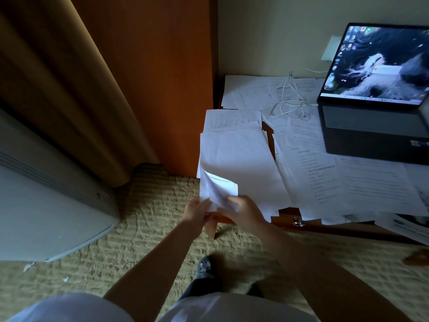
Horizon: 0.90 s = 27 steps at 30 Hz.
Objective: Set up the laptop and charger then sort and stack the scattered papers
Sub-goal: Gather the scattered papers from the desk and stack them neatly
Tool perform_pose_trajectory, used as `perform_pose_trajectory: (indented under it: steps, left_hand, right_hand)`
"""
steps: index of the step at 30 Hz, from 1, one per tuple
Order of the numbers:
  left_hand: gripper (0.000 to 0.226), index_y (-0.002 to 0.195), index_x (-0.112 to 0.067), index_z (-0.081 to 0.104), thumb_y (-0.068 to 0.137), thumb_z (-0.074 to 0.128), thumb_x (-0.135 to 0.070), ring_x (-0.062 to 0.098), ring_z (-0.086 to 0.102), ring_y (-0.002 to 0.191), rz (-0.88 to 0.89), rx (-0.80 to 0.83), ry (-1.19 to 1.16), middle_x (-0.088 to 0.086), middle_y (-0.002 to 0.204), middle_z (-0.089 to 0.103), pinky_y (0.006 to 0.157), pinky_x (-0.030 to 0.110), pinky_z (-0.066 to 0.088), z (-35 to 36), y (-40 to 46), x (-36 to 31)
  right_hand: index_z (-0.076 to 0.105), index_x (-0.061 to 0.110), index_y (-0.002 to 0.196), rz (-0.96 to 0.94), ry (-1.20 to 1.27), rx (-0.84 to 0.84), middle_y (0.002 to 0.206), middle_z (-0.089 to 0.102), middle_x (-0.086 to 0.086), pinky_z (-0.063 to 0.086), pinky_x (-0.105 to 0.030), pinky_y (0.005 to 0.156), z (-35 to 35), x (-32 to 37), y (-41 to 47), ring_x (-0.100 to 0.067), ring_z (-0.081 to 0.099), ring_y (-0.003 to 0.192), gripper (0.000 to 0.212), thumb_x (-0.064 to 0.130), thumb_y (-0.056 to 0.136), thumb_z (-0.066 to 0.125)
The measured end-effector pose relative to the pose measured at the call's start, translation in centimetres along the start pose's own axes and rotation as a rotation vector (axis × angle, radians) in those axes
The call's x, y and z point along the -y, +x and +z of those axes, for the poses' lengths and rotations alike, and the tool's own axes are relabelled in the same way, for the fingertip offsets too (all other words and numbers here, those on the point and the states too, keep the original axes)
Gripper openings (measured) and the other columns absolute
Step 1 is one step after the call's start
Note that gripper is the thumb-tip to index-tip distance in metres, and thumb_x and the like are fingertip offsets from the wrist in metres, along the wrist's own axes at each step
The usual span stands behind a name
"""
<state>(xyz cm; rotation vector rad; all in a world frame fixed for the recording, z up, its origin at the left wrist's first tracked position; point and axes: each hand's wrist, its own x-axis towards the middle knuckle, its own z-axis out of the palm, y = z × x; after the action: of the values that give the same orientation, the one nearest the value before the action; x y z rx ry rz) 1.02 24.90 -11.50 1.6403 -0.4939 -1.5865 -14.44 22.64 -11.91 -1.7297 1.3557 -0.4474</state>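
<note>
Nearest the camera, a white garment fills the bottom edge, and two bare forearms reach forward over a beige textured carpet [148, 228], above a dark shoe [205, 267]; the left hand [197, 211] pinches the near lower corner of a folded white sheet [217, 188], and the right hand [241, 211] curls its fingers round the same sheet's near edge, so both hands grasp it just off the desk's near left corner; the sheet bends upward, one flap curling over; past it, a loose stack of papers [239, 149] lies at the left end of the wooden desk [290, 212], with more printed sheets [329, 177] spread to its right, overlapping and hanging over the front edge; farther back, an open laptop [376, 108] sits on the papers with its screen lit; a white charger cable [289, 98] coils on the sheets just left of it; a grey appliance [46, 194] and a tan curtain [58, 77] stand at the left.
</note>
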Motion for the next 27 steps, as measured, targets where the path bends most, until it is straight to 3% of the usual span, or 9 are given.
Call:
perform_pose_trajectory:
  steps: [4, 7, 9, 12, 15, 18, 20, 23, 27]
  left_hand:
    - [0.024, 0.107, -0.001, 0.064, 0.087, 0.068, -0.013, 0.029, 0.065, 0.089, -0.033, -0.137, -0.068, 0.015, 0.096, 0.066, 0.069, 0.035, 0.056, -0.6, 0.7, -0.1]
    - [0.027, 0.114, 0.001, 0.061, 0.088, 0.065, -0.006, 0.034, 0.062, 0.095, -0.071, -0.243, -0.082, 0.014, 0.097, 0.063, 0.070, 0.040, 0.057, -0.8, 0.6, -0.3]
    - [0.036, 0.122, -0.002, 0.059, 0.087, 0.059, 0.003, 0.035, 0.061, 0.095, -0.063, -0.300, -0.053, 0.013, 0.101, 0.060, 0.064, 0.038, 0.058, -0.8, 0.5, -0.6]
    - [0.052, 0.134, -0.019, 0.049, 0.088, 0.049, 0.004, 0.031, 0.061, 0.099, 0.058, -0.286, 0.047, 0.006, 0.123, 0.053, 0.067, 0.041, 0.060, -1.2, 0.4, -1.2]
    - [0.033, 0.114, -0.018, 0.065, 0.093, 0.045, -0.002, 0.032, 0.060, 0.108, 0.190, -0.109, 0.204, 0.008, 0.121, 0.058, 0.089, 0.049, 0.054, -2.0, 0.2, -2.3]
    - [0.048, 0.121, -0.017, 0.065, 0.084, 0.044, 0.008, 0.029, 0.062, 0.108, 0.378, -0.028, 0.828, 0.006, 0.123, 0.063, 0.080, 0.030, 0.054, -2.6, 0.4, -3.6]
    - [0.032, 0.110, -0.015, 0.071, 0.083, 0.060, -0.003, 0.026, 0.060, 0.106, 0.584, -0.099, 1.102, 0.006, 0.115, 0.066, 0.083, 0.027, 0.049, -2.4, 0.4, -5.3]
    - [0.027, 0.091, -0.005, 0.072, 0.078, 0.077, -0.028, 0.028, 0.049, 0.101, 0.822, -0.287, 1.050, 0.009, 0.107, 0.061, 0.084, 0.030, 0.038, -0.7, 0.9, -8.7]
    - [0.025, 0.093, -0.006, 0.060, 0.095, 0.055, -0.031, 0.022, 0.055, 0.082, 0.813, -0.224, 0.725, 0.008, 0.091, 0.062, 0.066, 0.031, 0.041, 2.2, -0.3, -13.9]
  right_hand:
    - [0.068, 0.004, 0.092, 0.035, -0.085, -0.164, 0.084, 0.065, -0.013, 0.046, -0.035, 0.067, 0.3, 0.4, 0.6, -0.027, 0.059, 0.078, 0.023, 0.022, 0.093, 0.055]
    - [0.059, -0.005, 0.087, 0.012, -0.073, -0.864, 0.081, 0.058, -0.019, 0.037, -0.028, 0.062, -0.8, 1.6, 1.2, -0.023, 0.049, 0.074, 0.021, 0.008, 0.093, 0.045]
    - [0.056, -0.011, 0.096, 0.010, 0.031, -1.077, 0.088, 0.057, -0.026, 0.034, -0.023, 0.065, -2.4, 3.0, 1.4, -0.024, 0.048, 0.080, 0.022, 0.006, 0.095, 0.042]
    - [0.055, -0.013, 0.110, -0.078, -0.022, -0.986, 0.098, 0.064, -0.028, 0.047, -0.028, 0.063, -3.8, 3.6, 1.5, -0.033, 0.063, 0.084, 0.033, 0.013, 0.097, 0.039]
    - [0.046, -0.005, 0.132, -0.116, -0.055, -0.879, 0.128, 0.057, -0.023, 0.050, -0.033, 0.083, -4.2, 3.3, 1.1, -0.033, 0.060, 0.112, 0.036, 0.002, 0.097, 0.042]
    - [0.040, 0.001, 0.139, -0.142, -0.092, -0.896, 0.137, 0.050, -0.019, 0.043, -0.031, 0.093, -4.6, 2.7, 1.1, -0.022, 0.046, 0.124, 0.049, -0.010, 0.092, 0.045]
    - [0.056, 0.003, 0.126, -0.135, -0.154, -0.905, 0.125, 0.057, -0.022, 0.050, -0.037, 0.084, -5.1, 2.2, 1.3, -0.034, 0.057, 0.114, 0.048, -0.019, 0.084, 0.050]
    - [0.067, 0.000, 0.104, -0.070, -0.120, -0.976, 0.113, 0.058, -0.025, 0.050, -0.038, 0.076, -7.0, 3.1, 1.8, -0.045, 0.060, 0.099, 0.040, -0.023, 0.078, 0.049]
    - [0.063, -0.006, 0.111, -0.079, -0.056, -1.107, 0.115, 0.054, -0.029, 0.046, -0.033, 0.065, -10.3, 6.2, 2.6, -0.041, 0.062, 0.087, 0.039, -0.018, 0.075, 0.055]
